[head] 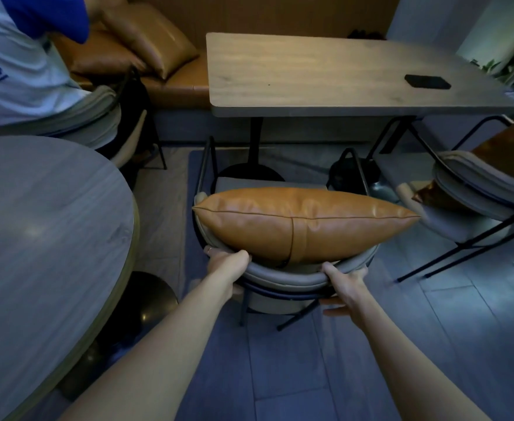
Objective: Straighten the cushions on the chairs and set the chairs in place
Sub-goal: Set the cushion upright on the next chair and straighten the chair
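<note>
Two hands grip the curved grey backrest of the near chair [283,276], which stands at the near side of the rectangular table [325,71]. Your left hand [224,264] clasps the left part of the backrest, thumb over the top edge and fingers wrapped behind it. Your right hand [345,284] clasps the right part in the same manner, thumb on top and fingers curled under the rim. The tan cushion [304,223] stands on edge on the seat, leaning against the inside of the backrest, with its seam running left to right. A second chair [480,189] stands to the right, well apart, and carries a brown cushion [505,150] tilted against its back. A dark phone [427,81] lies on the far right of the rectangular table. A round table [43,238] fills the near left. At far left, a seated person [22,62] occupies a third chair.
</note>
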Demonstrator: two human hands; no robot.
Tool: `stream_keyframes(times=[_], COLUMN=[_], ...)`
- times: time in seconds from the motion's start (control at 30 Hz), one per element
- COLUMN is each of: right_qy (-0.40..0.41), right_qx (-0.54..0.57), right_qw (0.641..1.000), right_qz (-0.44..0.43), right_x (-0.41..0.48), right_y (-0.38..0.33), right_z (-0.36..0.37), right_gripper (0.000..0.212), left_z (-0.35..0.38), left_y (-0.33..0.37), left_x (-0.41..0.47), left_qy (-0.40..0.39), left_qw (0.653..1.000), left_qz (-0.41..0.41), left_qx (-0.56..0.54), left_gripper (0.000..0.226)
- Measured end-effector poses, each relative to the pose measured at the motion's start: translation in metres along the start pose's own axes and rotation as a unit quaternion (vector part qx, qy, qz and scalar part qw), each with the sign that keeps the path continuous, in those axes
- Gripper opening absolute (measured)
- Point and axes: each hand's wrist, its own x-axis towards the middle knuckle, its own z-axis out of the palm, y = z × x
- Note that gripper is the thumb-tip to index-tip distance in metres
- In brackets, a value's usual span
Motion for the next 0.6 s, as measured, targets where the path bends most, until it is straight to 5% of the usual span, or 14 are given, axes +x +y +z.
stream_keyframes(times=[0.3,0.6], right_qy=[0.006,-0.004], right_qx=[-0.026,-0.036], right_qw=[1.0,0.999], right_qz=[-0.008,-0.01], right_x=[0.046,0.079], right_y=[-0.057,-0.088], right_z=[-0.002,-0.005], right_gripper=[0.092,0.085], left_z=[0.021,0.035], left_y=[0.049,0.079], left_x=[0.033,0.061], left_qy=[-0.054,-0.074], left_qw=[0.995,0.989], left_qz=[-0.005,-0.022], left_qx=[0.087,0.13], left_gripper=[0.11,0.095])
